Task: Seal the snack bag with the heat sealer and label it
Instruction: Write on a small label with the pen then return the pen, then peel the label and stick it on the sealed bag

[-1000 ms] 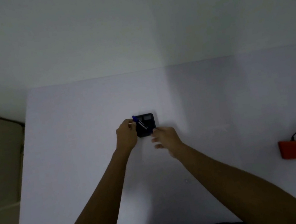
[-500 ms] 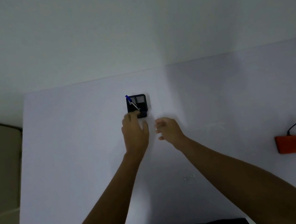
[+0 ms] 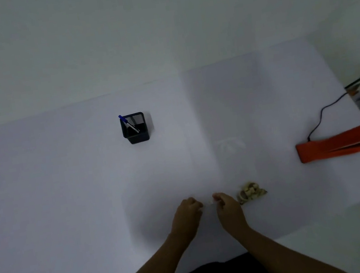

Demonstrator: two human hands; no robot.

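White table (image 3: 66, 201), snack bag (image 3: 251, 194) just right of curled right hand (image 3: 228, 206), left hand (image 3: 187, 214) curled too, grips unclear

On the table (image 3: 68, 213), my left hand (image 3: 188, 215) and right hand (image 3: 228, 207) sit close together at the near middle, seemingly pinching something small between them. The snack bag (image 3: 251, 192) lies just right of my right hand. The heat sealer (image 3: 333, 145) lies far right, its cord (image 3: 321, 114) trailing away. The pen holder (image 3: 135, 128) stands farther off, left of centre, a pen (image 3: 128, 123) in it.
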